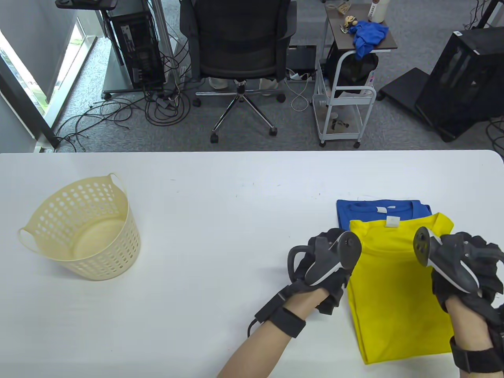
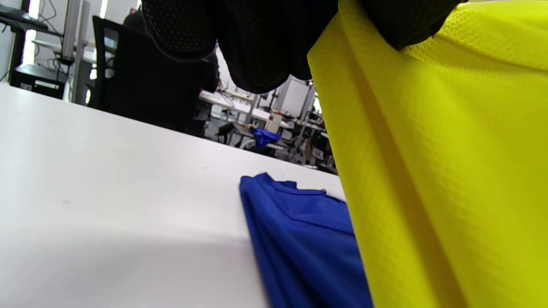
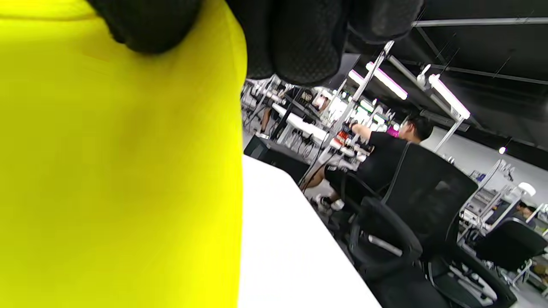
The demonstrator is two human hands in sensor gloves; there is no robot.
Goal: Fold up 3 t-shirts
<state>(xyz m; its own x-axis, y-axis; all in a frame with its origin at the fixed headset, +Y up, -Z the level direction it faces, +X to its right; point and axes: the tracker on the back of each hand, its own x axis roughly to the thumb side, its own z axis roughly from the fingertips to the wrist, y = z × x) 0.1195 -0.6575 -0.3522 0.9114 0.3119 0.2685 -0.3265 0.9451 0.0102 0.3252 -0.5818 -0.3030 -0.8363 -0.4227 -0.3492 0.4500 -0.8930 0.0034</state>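
A yellow t-shirt (image 1: 393, 291), folded into a long strip, lies at the table's right front, with its collar end over a folded blue t-shirt (image 1: 366, 210). My left hand (image 1: 341, 281) grips the yellow shirt's left edge. My right hand (image 1: 453, 275) grips its right edge. In the left wrist view my fingers (image 2: 257, 51) hold yellow fabric (image 2: 449, 171) above the blue shirt (image 2: 299, 239). In the right wrist view my fingers (image 3: 299, 42) hold yellow fabric (image 3: 120, 171).
A cream perforated basket (image 1: 84, 230) stands at the table's left and holds nothing. The white table (image 1: 220, 220) spreads between the basket and the shirts. A chair (image 1: 240, 47) and a cart bearing a blue cloth (image 1: 368, 35) stand beyond the far edge.
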